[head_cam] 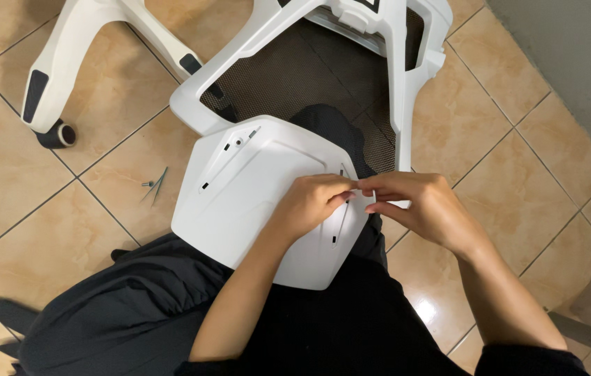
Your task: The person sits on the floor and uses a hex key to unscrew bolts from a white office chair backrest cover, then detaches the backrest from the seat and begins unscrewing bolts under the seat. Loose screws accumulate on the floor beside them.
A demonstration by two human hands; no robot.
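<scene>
A white plastic chair panel with several small slots and a screw rests on my lap. My left hand lies on the panel's right side, thumb and fingers pinched together. My right hand meets it fingertip to fingertip above the panel's right edge. Whatever is pinched between the fingertips is too small to make out. Beyond the panel lies a white chair back frame with black mesh, flat on the tiled floor.
A white chair leg with a black caster lies at the upper left. Small metal screws and a hex key sit on the floor tiles left of the panel. A grey wall stands at the right.
</scene>
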